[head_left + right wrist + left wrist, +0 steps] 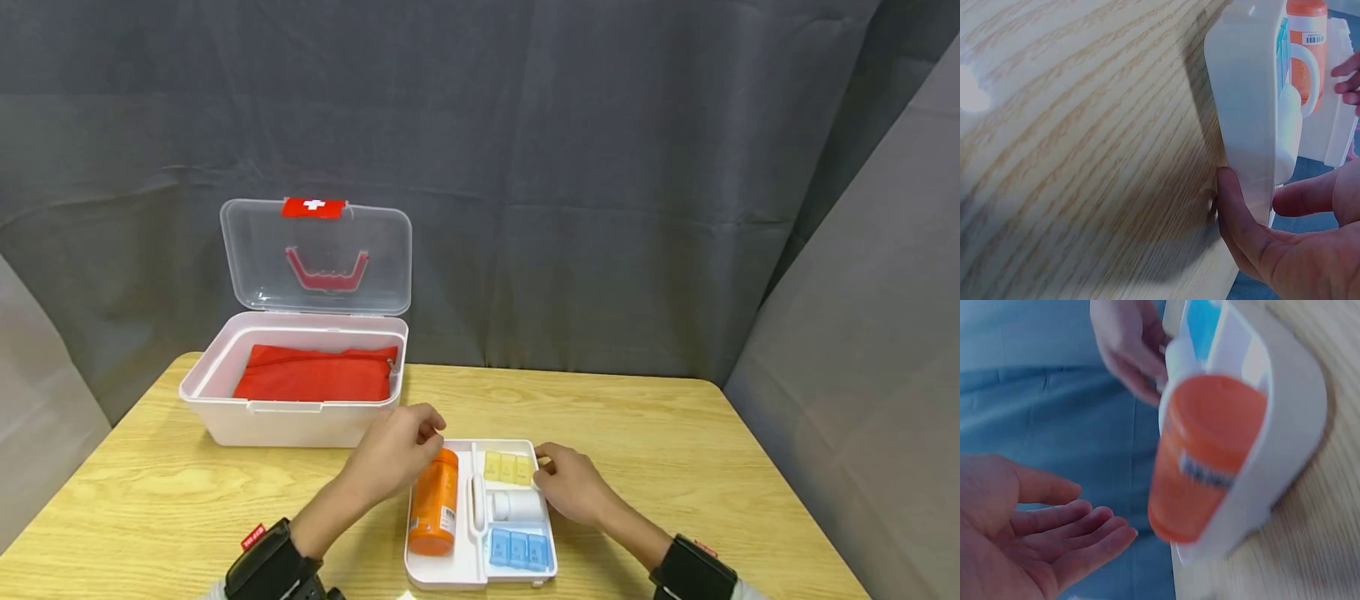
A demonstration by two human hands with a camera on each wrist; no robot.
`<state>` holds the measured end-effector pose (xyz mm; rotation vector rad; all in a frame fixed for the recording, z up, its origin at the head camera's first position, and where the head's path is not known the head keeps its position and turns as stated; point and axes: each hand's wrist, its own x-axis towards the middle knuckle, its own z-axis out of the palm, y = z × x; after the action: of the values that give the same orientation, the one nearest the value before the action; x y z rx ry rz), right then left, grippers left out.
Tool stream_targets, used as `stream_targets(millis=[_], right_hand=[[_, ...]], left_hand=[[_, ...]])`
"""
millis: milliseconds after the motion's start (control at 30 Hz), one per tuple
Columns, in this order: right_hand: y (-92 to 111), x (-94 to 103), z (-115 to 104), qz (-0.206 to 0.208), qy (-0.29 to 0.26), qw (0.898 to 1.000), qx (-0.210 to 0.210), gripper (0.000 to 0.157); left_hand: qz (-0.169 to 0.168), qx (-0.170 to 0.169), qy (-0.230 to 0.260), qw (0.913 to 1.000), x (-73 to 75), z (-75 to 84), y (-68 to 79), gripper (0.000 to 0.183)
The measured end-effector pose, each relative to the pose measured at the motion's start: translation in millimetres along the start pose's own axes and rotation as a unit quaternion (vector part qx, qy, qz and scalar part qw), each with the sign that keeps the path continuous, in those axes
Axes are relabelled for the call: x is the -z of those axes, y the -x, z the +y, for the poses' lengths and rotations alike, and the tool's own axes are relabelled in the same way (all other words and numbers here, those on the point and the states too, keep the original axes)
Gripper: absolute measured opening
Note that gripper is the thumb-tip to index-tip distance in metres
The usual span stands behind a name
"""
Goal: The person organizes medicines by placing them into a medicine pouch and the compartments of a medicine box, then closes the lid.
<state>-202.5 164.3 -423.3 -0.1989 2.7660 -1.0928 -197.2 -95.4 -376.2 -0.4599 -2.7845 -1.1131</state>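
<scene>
A white divided tray (pixel 465 575) with a raised central handle (pixel 477 504) sits on the table. In its left compartment lies an orange pill bottle (pixel 432 508). The right side holds a yellow pill organizer (pixel 508 468), a white bottle (pixel 516 505) and a blue pill organizer (pixel 519 549). My left hand (pixel 397 450), fingers loosely bent, hovers near the tray's far left corner; the left wrist view shows it apart from the tray and holding nothing. My right hand (pixel 573 483) grips the tray's right wall near the far corner, fingers (pixel 1235 194) outside and thumb (pixel 1304 197) at the rim.
A white first-aid box (pixel 292 425) stands at the back left of the wooden table (pixel 630 417). Its clear lid (pixel 322 237), with a red handle and latch, is raised. Inside lies a red zippered pouch (pixel 318 375). Grey cloth (pixel 525 167) hangs behind the table.
</scene>
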Motion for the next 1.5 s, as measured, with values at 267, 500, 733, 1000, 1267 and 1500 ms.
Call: stream_targets(millis=[267,500,733,1000,1267,1500], right_hand=[[-0.5,1.8,0.2,0.003,-0.002,1.000,0.004,0.036],[-0.3,3.2,0.7,-0.013,-0.023,1.000,0.003,0.039],[-0.5,4.4,0.8,-0.025,-0.033,0.999,0.003,0.040],[-0.8,3.4,1.2,-0.018,-0.024,1.000,0.003,0.038],[-0.6,1.0,3.3,-0.006,-0.022,1.000,-0.001,0.037],[-0.6,0.1,3.7,-0.010,-0.031,0.999,0.000,0.039]], left_hand=[[-0.071,-0.057,-0.034,0.9952,-21.0,24.0,5.6,0.009],[-0.097,-0.067,-0.078,0.9900,-39.5,29.6,6.0,0.022],[-0.106,-0.056,-0.105,0.9872,-50.0,28.9,5.3,0.022],[-0.106,-0.048,-0.095,0.9887,-55.4,26.3,4.2,0.027],[-0.107,-0.028,-0.063,0.9919,-58.3,22.0,-1.0,0.033],[-0.102,-0.027,-0.057,0.9928,-60.3,20.1,-2.5,0.033]])
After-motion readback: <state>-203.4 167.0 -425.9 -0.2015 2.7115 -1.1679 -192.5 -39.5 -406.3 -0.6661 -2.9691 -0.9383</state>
